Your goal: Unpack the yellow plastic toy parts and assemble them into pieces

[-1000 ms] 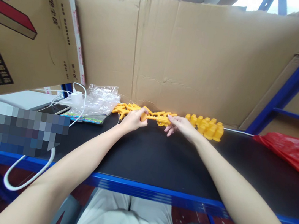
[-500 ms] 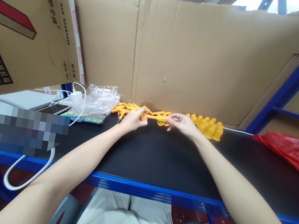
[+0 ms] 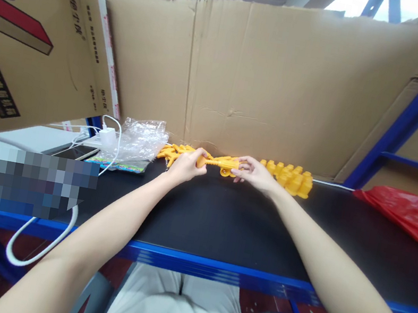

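Between my two hands a yellow plastic piece with a ribbed, narrow middle (image 3: 216,162) lies roughly level, just above the black tabletop (image 3: 218,217). My left hand (image 3: 187,165) pinches its left end between thumb and fingers. On the wider right end, the fingers of my right hand (image 3: 253,174) are closed. Small round yellow parts (image 3: 226,172) show just below the piece. Behind and left of my left hand is a heap of branching yellow parts (image 3: 173,150). Several upright yellow cup-like parts (image 3: 293,181) stand close together to the right of my right hand.
Crumpled clear plastic (image 3: 139,139), a white charger (image 3: 106,137) and cables lie at the left. A red plastic bag (image 3: 405,212) is at the far right. Cardboard (image 3: 286,84) walls the back, and a blue rail (image 3: 214,267) edges the front.
The yellow piece looks slightly turned, with its right end showing broader. My right fingers have shifted a little on it; my left hand keeps its hold.
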Demonstrator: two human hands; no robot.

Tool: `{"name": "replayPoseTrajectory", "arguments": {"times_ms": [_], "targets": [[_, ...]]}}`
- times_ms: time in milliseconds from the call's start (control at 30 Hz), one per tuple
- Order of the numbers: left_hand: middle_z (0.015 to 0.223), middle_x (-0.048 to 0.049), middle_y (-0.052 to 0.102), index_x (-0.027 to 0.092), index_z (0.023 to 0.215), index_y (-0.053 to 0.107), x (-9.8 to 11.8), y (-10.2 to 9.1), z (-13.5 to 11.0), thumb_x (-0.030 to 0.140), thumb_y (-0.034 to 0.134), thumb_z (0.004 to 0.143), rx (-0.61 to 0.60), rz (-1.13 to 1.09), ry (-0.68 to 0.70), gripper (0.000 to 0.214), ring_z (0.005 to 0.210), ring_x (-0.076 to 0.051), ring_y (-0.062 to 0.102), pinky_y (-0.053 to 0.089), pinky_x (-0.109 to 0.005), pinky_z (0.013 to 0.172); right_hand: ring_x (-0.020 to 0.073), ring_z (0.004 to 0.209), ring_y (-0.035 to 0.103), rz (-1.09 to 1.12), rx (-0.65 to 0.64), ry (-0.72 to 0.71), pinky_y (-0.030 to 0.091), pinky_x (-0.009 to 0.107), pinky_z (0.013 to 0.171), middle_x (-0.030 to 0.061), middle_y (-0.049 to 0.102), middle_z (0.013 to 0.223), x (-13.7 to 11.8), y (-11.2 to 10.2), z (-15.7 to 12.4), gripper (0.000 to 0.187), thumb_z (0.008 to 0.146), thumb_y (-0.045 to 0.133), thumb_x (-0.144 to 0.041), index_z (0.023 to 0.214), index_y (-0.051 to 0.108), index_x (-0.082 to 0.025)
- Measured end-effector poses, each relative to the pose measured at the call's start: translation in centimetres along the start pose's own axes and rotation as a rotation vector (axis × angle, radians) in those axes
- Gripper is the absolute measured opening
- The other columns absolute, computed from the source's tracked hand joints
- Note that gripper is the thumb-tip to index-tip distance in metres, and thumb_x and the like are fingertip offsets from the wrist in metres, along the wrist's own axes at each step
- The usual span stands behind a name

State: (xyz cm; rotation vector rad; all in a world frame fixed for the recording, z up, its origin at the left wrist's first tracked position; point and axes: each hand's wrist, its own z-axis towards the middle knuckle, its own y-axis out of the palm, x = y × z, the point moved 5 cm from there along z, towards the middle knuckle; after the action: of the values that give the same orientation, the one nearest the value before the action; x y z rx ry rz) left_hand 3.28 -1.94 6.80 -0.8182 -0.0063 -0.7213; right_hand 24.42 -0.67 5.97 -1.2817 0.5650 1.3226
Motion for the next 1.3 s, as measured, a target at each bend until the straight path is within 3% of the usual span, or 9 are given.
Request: {"name": "replayPoseTrajectory", "arguments": {"times_ms": [133, 800, 1300], "targets": [[0.066, 0.0016, 0.059, 0.019, 0.097, 0.056, 0.3, -0.1, -0.1, 0.021, 0.060, 0.071, 0.009, 0.010, 0.035, 0.026, 0.058, -0.013, 0.054, 0.038, -0.022, 0.058, 0.0113, 0.054, 0.062, -0.006, -0.022, -0.017, 0.048, 0.026, 0.056, 0.0022, 0.067, 0.073, -0.2, 0.0, -0.1, 0.047, 0.066, 0.071, -0.051, 0.091, 0.051, -0.017], [0.071, -0.0003, 0.062, 0.019, 0.098, 0.055, 0.6, 0.2, -0.3, 0.022, 0.060, 0.073, 0.029, 0.071, 0.089, 0.025, 0.062, -0.015, 0.059, 0.040, -0.023, 0.060, 0.0109, 0.042, 0.057, 0.081, 0.024, 0.078, 0.045, 0.024, 0.046, 0.0075, 0.068, 0.062, 0.0, 0.3, -0.3, 0.046, 0.074, 0.063, -0.059, 0.072, 0.061, -0.013], [0.075, -0.0016, 0.064, 0.018, 0.099, 0.055, 0.6, 0.3, -0.3, 0.021, 0.060, 0.073, 0.014, 0.087, 0.078, 0.026, 0.065, -0.015, 0.060, 0.041, -0.023, 0.061, 0.0114, 0.039, 0.056, 0.127, 0.053, 0.162, 0.045, 0.023, 0.042, 0.0091, 0.066, 0.057, 0.5, 0.5, -0.2, 0.049, 0.076, 0.062, -0.056, 0.078, 0.066, -0.007]]}}
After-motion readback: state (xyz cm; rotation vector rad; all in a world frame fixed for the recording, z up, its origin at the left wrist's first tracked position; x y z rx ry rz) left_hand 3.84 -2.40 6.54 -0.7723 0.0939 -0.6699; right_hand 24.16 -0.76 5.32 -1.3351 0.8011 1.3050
